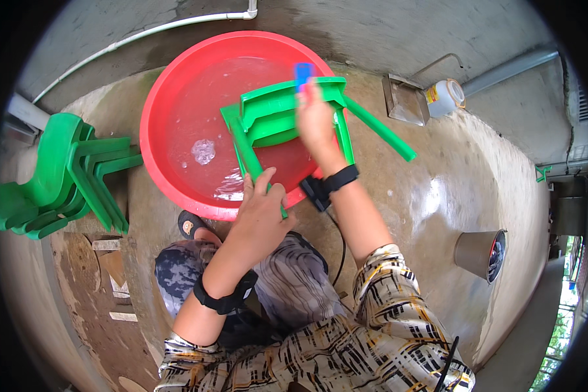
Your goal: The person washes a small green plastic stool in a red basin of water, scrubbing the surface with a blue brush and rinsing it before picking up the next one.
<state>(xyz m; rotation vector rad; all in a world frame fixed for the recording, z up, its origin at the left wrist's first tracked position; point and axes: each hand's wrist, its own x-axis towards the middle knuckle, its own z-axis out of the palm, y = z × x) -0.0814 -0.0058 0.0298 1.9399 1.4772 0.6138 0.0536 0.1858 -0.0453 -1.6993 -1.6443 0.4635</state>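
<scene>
A green plastic chair (269, 130) lies tipped over the right side of a large red plastic basin (149, 122). My left hand (264, 215) grips one of its legs close to the basin's near rim. In my right hand (316, 120) is a blue brush (304, 73), blurred, held against the chair's upper edge; its underside is hidden. Another chair leg (382, 130) sticks out past the basin to the right. Cloudy water with a patch of foam (203, 151) fills the bottom of the basin.
Several stacked green plastic chairs (54, 171) stand at the left. To the right are a metal bucket (475, 255) with something dark inside, a metal dustpan (406, 100) and a white plastic jug (443, 98). A white pipe (176, 24) runs along the wall. The concrete floor (397, 206) looks wet.
</scene>
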